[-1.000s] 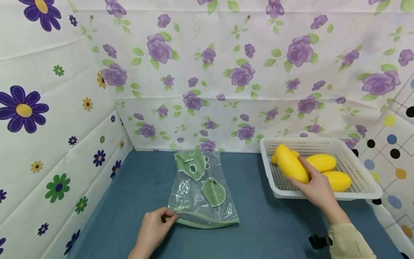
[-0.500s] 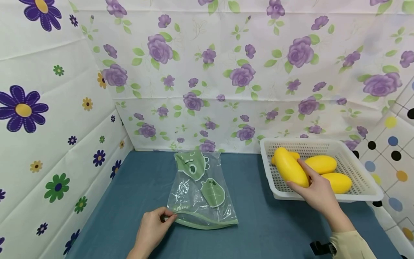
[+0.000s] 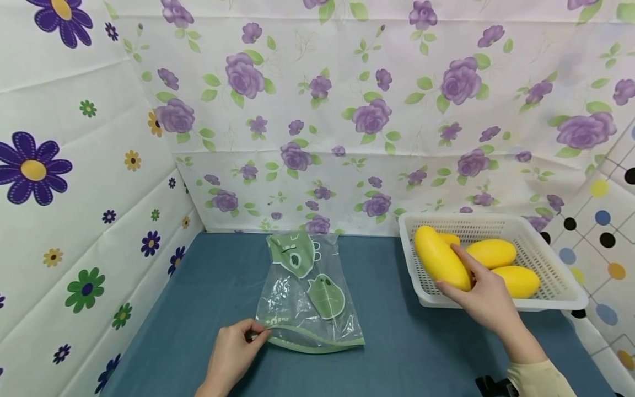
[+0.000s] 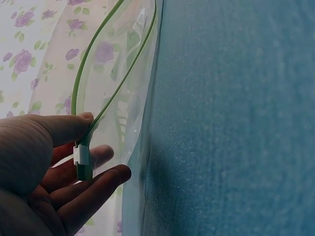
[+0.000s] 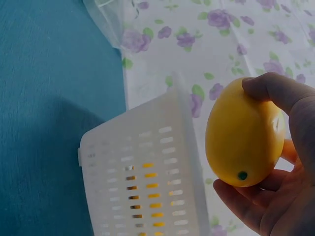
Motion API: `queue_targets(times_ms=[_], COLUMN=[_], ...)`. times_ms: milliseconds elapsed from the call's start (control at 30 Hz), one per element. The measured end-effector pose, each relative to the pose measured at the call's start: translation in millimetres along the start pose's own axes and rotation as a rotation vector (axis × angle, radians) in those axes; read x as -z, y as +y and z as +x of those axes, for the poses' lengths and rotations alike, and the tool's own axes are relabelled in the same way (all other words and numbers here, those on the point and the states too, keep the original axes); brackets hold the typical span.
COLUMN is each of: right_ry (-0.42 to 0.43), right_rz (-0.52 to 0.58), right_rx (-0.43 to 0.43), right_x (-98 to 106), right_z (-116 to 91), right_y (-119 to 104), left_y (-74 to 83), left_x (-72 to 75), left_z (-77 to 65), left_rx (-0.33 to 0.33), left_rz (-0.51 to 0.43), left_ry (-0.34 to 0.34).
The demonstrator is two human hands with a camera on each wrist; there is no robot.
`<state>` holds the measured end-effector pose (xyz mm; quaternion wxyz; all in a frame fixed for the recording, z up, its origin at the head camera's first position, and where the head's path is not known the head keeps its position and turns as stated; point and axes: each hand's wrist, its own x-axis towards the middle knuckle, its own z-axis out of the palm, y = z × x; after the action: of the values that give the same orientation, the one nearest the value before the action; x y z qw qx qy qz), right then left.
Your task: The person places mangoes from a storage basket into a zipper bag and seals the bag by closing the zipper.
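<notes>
A clear zip bag with green cartoon prints lies flat on the blue table. My left hand pinches the left end of its green zip edge, and the left wrist view shows a white slider between thumb and fingers, with the bag's mouth parted beyond it. On the right, my right hand grips a yellow mango, thumb on one side and fingers on the other. In the right wrist view the mango is held above the basket's rim, its green dot facing the camera.
A white perforated basket stands at the right with several more yellow fruits in it. Flowered cloth rises behind the table, and more patterned cloth borders the left and right sides.
The mango in my right hand has shifted slightly left and tipped a little within the basket area. My left hand keeps its pinch on the bag, which has barely moved.
</notes>
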<state>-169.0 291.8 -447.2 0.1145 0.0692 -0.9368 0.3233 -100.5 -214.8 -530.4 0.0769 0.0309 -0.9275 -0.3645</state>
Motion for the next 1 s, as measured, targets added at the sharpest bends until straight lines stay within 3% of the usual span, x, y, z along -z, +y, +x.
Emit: queue_targets(times_ms=[333, 1000], right_ry=[0.006, -0.024], right_rz=[-0.009, 0.026], right_rx=[0.022, 0.163], right_x=[2, -7], right_z=[-7, -21], right_y=[-12, -35], left_y=[0.6, 2.0], left_x=[0.0, 0.0], left_z=[-0.3, -1.2], left_rx=[-0.002, -0.007], left_rz=[-0.004, -0.007], left_ry=[-0.006, 0.0])
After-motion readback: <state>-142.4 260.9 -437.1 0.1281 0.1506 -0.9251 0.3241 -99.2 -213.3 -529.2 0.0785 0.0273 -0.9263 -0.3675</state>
